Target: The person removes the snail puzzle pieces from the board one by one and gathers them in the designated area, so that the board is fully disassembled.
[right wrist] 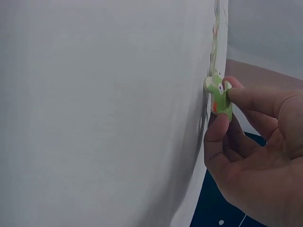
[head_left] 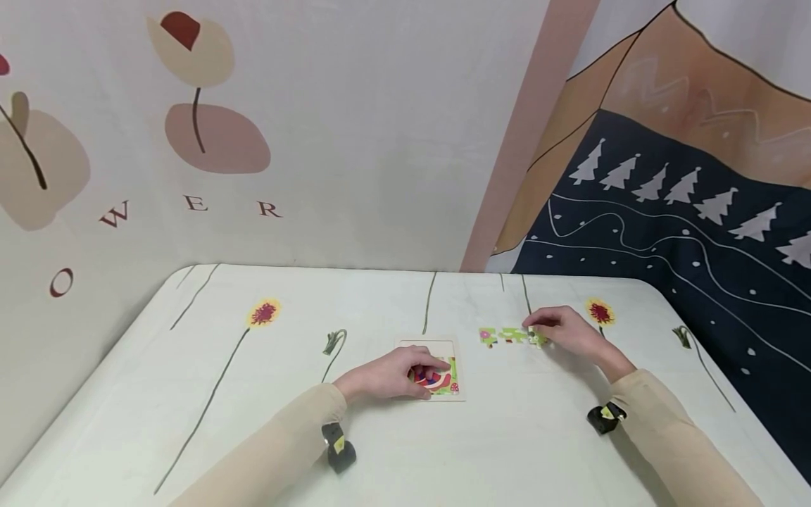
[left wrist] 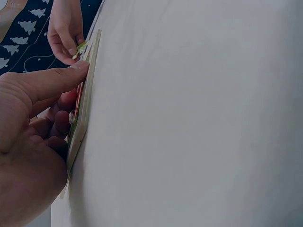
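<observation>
In the head view my left hand (head_left: 395, 373) rests on a small square jigsaw board (head_left: 460, 394), its fingers over the picture. A red, purple and green picture (head_left: 437, 380) fills the board's lower part; the upper part shows bare backing. Seen from the left wrist, the fingers touch the board (left wrist: 84, 120), partly bent over its face. My right hand (head_left: 567, 331) is to the right of the board. Between thumb and fingertips it pinches a green puzzle piece (right wrist: 220, 97) with a white eye and an orange patch, held at the tabletop.
A row of loose puzzle pieces (head_left: 510, 335) lies just left of my right hand, with a pink-flowered piece (head_left: 487, 336) at its left end. The white cloth (head_left: 507, 443) has printed flowers. Behind the table hang a pale printed curtain (head_left: 380, 141) and a dark tree-patterned one (head_left: 665, 211).
</observation>
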The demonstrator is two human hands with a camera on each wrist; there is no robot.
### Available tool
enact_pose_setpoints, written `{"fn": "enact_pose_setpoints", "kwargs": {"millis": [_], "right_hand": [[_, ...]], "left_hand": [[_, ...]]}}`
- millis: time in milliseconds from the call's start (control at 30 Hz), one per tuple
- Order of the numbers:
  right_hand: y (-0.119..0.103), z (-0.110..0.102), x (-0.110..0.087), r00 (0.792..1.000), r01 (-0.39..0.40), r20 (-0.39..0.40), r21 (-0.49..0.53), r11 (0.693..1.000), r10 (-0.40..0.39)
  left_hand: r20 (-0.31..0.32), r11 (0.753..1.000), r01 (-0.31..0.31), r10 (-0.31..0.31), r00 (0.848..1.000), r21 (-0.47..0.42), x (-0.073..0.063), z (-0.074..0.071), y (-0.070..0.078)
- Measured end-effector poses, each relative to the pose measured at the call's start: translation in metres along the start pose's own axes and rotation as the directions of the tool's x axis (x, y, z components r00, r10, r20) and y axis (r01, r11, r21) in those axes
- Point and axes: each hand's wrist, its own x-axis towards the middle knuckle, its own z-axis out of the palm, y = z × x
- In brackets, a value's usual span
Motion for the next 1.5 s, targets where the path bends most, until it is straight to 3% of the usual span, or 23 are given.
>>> {"fn": "enact_pose_setpoints", "kwargs": {"millis": [667,1100,1267,1500], "right_hand": [[0.001,0.003,0.004,1.0,0.006,0.009,-0.027,1.0,-0.006],[-0.004,0.002,-0.001,0.999,-0.002,-0.042,-0.005,1.0,0.001],[-0.011,0.009,0.0,0.999,0.038,-0.031,0.0,0.999,-0.038],[-0.02,0.016,-0.002,0.994,0.107,-0.028,0.007,0.994,-0.107]], "left_hand": [[0.001,1.0,-0.003,0.003,1.0,-0.003,0.0,-0.001,-0.001],[-0.008,1.0,0.002,-0.002,1.0,-0.009,0.002,0.0,0.002],[-0.015,1.0,0.007,-0.007,1.0,0.014,0.001,0.001,0.007],[-0.01,0.995,-0.034,0.035,0.999,0.09,-0.004,0.002,0.011]]}}
